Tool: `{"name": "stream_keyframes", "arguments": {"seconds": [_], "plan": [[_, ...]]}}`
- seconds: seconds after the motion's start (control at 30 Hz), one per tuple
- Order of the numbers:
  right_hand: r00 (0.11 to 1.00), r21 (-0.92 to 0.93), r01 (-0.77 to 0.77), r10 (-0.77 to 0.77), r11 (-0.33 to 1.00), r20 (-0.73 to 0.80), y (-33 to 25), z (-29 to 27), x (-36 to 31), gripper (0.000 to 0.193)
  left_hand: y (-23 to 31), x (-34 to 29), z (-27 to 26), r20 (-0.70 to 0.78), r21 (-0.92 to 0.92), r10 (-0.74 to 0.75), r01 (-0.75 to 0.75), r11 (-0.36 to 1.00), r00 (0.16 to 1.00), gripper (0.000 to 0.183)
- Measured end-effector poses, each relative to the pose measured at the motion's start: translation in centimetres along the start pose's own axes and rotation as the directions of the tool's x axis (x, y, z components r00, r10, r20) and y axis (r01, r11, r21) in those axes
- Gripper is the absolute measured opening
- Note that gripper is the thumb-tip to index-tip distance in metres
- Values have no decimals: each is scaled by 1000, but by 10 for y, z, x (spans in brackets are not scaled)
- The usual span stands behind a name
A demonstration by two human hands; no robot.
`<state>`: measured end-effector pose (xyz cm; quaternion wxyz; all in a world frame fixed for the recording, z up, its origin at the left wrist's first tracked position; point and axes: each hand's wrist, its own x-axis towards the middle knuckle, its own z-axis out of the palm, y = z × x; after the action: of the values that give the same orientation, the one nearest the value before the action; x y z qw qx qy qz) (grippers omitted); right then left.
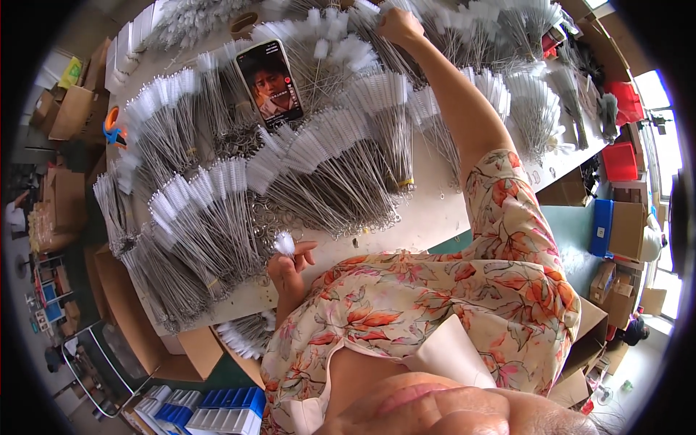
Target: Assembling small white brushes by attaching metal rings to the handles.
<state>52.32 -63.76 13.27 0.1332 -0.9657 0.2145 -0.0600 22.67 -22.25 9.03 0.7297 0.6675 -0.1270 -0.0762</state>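
Observation:
My left hand (288, 275) is at the table's near edge, closed, with the white bristle head of a small wire brush (284, 243) showing above its fingers. The rest of that brush is hidden. Far across the table, my outstretched right hand (401, 29) is closed among bundles of the same brushes; what its fingers hold, if anything, cannot be made out. Rows of wire brushes (312, 167) with white bristle tips and looped ends cover the table around both hands. Another brush bundle (170, 119) lies at the left.
A phone (270, 83) playing a video leans on the brushes. Orange-and-blue scissors (113, 129) lie at the table's left edge. Open cardboard boxes (192, 355) and blue-and-white trays (228, 412) stand below left. Red bins (620, 161) and a blue bin (601, 228) are at the right.

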Motion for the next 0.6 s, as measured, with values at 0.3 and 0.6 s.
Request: {"name": "stream_keyframes", "arguments": {"seconds": [0.3, 0.6], "plan": [[964, 501, 236, -137, 832, -227, 40, -22, 39, 18, 6, 5, -1, -7, 48, 15, -14, 999, 1000, 60], [845, -16, 489, -478, 872, -242, 157, -16, 117, 14, 12, 7, 0, -34, -81, -142, 139, 987, 989, 42]]}}
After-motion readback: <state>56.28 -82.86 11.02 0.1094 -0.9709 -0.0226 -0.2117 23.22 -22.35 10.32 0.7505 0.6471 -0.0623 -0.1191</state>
